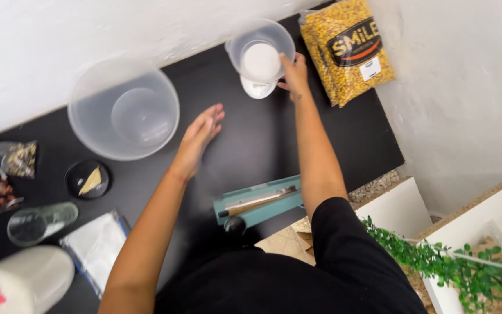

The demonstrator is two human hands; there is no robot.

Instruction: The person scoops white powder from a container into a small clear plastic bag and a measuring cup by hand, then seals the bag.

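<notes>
My right hand grips the rim of a small clear tub of white powder, held tilted at the far edge of the black tabletop, just above a small white dish. My left hand hovers flat, fingers straight and together, holding nothing, beside a large clear bowl. A bag of corn lies right of the tub; a teal sealer sits nearest me.
</notes>
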